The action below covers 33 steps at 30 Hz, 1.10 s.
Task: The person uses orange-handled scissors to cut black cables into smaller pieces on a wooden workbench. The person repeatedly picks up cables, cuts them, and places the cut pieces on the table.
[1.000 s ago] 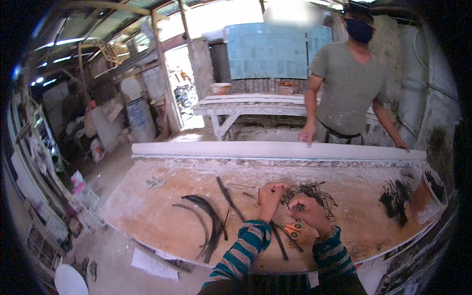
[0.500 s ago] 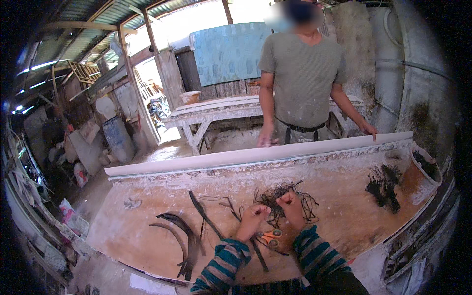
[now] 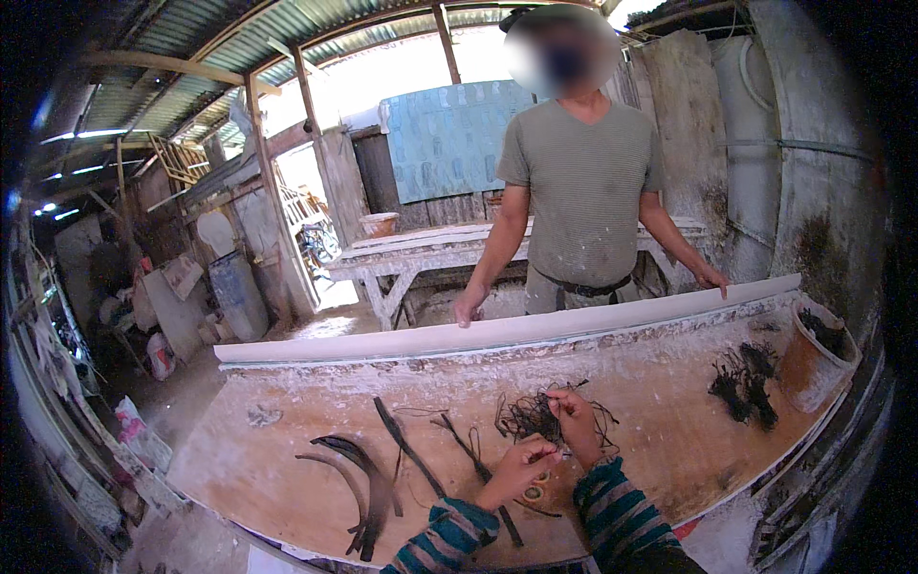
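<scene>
My left hand [image 3: 521, 469] is pinched closed in front of a tangled heap of thin black strands [image 3: 528, 413]. My right hand [image 3: 575, 423] is also closed, fingertips together, raised over the right part of that heap. What either pinch holds is too fine to make out. Under my left hand lie scissors with orange handles [image 3: 537, 491], mostly hidden. Beside that wrist are narrow dark strips [image 3: 475, 453] on the tabletop. Further left rest a long dark strip [image 3: 406, 446] and a bunch of curved black strips [image 3: 381, 490].
A pale raised board [image 3: 382, 345] runs along the far edge of the wooden table [image 3: 277, 459]. Behind it stands a person [image 3: 580, 201], both hands on the board. At the right are dark bundles [image 3: 755, 383] and a brown bucket [image 3: 815, 359] with dark material.
My left hand has moved right and down, covering more of the scissors. My right hand has risen slightly. The other person's hand on the left has come down onto the board. The view has tilted up.
</scene>
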Each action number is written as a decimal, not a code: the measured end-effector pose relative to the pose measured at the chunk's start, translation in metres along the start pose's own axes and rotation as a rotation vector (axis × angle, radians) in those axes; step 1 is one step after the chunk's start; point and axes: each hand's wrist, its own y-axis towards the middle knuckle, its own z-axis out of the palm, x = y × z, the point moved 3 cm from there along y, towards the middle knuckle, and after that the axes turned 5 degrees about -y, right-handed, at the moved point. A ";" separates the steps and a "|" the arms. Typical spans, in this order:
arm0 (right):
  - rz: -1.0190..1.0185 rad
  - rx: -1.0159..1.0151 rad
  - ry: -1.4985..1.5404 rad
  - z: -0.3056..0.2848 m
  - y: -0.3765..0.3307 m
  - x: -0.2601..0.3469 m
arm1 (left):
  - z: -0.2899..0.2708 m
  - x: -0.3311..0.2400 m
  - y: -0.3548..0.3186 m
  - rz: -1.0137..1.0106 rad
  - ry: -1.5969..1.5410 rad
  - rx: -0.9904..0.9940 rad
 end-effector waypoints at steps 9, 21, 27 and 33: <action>-0.085 -0.011 -0.301 0.010 -0.008 0.009 | -0.037 -0.008 -0.016 -0.056 -0.128 -0.135; -0.043 0.065 -0.426 0.019 -0.019 0.025 | -0.120 0.042 -0.007 0.168 0.248 -0.595; -0.235 0.150 -0.668 0.030 -0.027 0.050 | -0.118 0.025 -0.010 0.111 0.520 -0.674; -0.433 0.142 -0.715 0.035 -0.033 0.071 | -0.121 0.022 -0.013 0.093 0.597 -0.721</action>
